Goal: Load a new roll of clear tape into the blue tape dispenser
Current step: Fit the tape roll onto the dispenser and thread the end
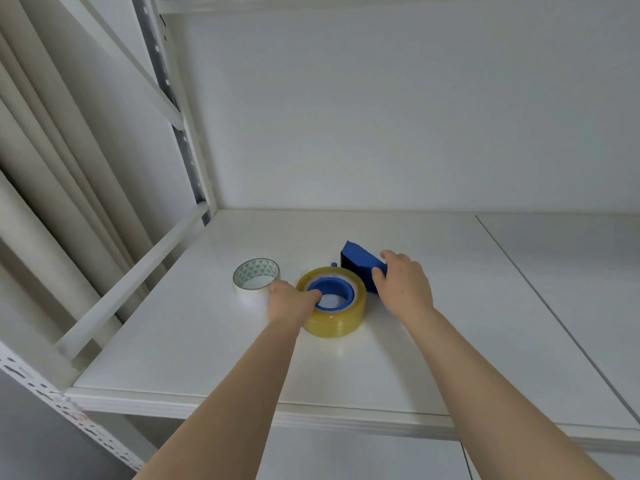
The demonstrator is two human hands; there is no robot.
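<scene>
The tape roll lies flat on the white shelf, a thick yellowish-clear ring already seated around the dispenser's round blue hub. The dispenser is glossy blue plastic; its wedge-shaped end rises just behind and to the right of the roll. The left hand reaches in palm down, fingers curled over the roll's near-left rim and into the hub opening, closed on the roll. The right hand wraps the dispenser's wedge end, thumb on the near face, fingers over the top, gripping it. Both forearms are bare and stretched forward. Just left of the roll, touching the left hand, sits a thinner spool, whitish with a green triangle print inside its core
</scene>
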